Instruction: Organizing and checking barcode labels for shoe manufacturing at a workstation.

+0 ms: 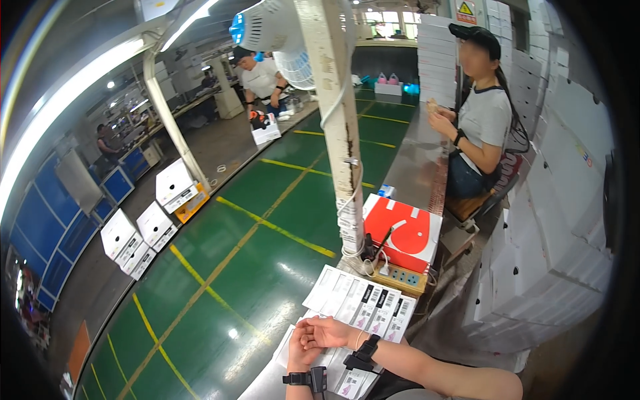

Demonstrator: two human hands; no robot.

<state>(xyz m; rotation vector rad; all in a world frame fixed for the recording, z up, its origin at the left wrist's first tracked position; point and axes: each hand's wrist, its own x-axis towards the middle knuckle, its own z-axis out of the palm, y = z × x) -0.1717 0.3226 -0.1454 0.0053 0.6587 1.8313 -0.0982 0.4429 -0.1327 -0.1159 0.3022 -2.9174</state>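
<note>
So the big obstacle here is the scuffed white pillar (pixel 340 127), with a fan (pixel 295 70) on its upper left and the green conveyor belt (pixel 287 287) running past its left side. Right at its foot there's a power strip (pixel 403 277) with plugs and cables, and just behind that a red-and-white shoebox (pixel 380 241). To the pillar's right: a seated co-worker (pixel 485 120) and tall stacks of white cartons (pixel 547 260). Well left, across the belt, more white shoeboxes (pixel 120 233).

The row of labelled white packaging (pixel 363 303) is on the near side of the pillar, under and beside both hands. Left hand (pixel 300 345) comes up from below, right hand (pixel 325 331) reaches in from the right, and they meet, wrists strapped in black. Right fingers look bent and close together; left ones are partly covered. Can't tell if anything's pinched between them.

Labels have barcodes, black tags and pink pictures. Yellow warning triangle (pixel 467 8) beyond the pillar, upper right.
</note>
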